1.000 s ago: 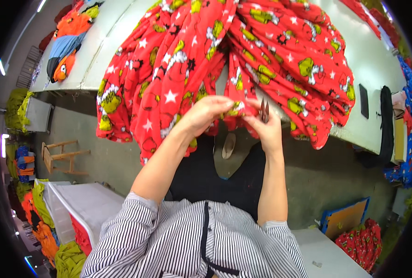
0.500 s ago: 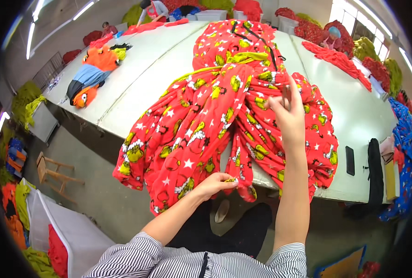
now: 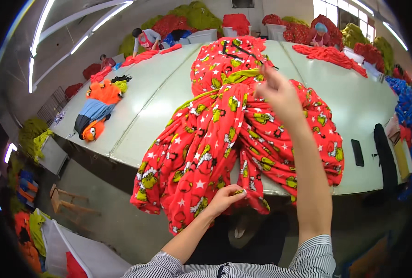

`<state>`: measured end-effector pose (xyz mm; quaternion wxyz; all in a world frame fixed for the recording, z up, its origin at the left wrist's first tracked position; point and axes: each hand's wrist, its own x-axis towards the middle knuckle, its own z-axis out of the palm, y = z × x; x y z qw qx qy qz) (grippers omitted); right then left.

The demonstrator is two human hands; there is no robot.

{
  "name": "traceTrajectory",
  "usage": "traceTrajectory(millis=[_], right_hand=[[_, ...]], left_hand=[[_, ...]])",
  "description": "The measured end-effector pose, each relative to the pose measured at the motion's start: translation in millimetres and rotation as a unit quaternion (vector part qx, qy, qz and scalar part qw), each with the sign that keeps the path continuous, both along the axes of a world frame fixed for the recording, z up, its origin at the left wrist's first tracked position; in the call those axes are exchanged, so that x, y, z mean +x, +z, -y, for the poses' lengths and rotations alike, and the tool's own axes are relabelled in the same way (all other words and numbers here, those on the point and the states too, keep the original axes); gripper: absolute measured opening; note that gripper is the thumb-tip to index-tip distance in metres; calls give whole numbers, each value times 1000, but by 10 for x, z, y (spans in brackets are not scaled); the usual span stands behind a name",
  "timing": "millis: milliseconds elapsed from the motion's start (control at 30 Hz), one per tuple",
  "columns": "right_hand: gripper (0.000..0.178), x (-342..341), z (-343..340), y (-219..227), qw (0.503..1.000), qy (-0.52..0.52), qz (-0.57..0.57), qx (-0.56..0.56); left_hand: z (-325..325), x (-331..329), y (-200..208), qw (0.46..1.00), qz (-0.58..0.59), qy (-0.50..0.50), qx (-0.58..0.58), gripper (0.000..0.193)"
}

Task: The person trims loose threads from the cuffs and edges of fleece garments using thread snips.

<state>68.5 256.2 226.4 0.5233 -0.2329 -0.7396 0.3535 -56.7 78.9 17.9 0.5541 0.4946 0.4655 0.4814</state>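
Observation:
A red fleece garment (image 3: 201,171) printed with green figures and white stars lies gathered on the table, its lower folds hanging over the near edge. A green band (image 3: 243,75) crosses it, and a black drawstring (image 3: 230,50) rests on its far part. At the near edge, my left hand (image 3: 226,200) is closed, thumb against fingers, on a small bit of printed cloth that looks like part of this garment. My right hand (image 3: 279,95) is raised over the garment's right upper side, fingers apart and slightly blurred, with nothing visible in it.
On the pale table (image 3: 148,109) lie an orange and blue plush garment (image 3: 97,106) at left, a black phone (image 3: 357,153) and dark cloth (image 3: 384,155) at right. Workers handle red cloth at the far side. A wooden stool (image 3: 67,201) and white bin (image 3: 83,248) stand left.
The view has shifted, showing more of the far side. My right hand has moved up toward the garment's far part. My left hand stays pinched at the near edge.

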Motion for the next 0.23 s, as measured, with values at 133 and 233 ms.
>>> traceTrajectory(millis=[133, 233], right_hand=[[24, 69, 1010, -949, 996, 31, 80, -29], [38, 286, 1213, -1749, 986, 36, 48, -157]], left_hand=[[53, -159, 131, 997, 52, 26, -41, 18], [32, -13, 79, 995, 90, 8, -40, 19]])
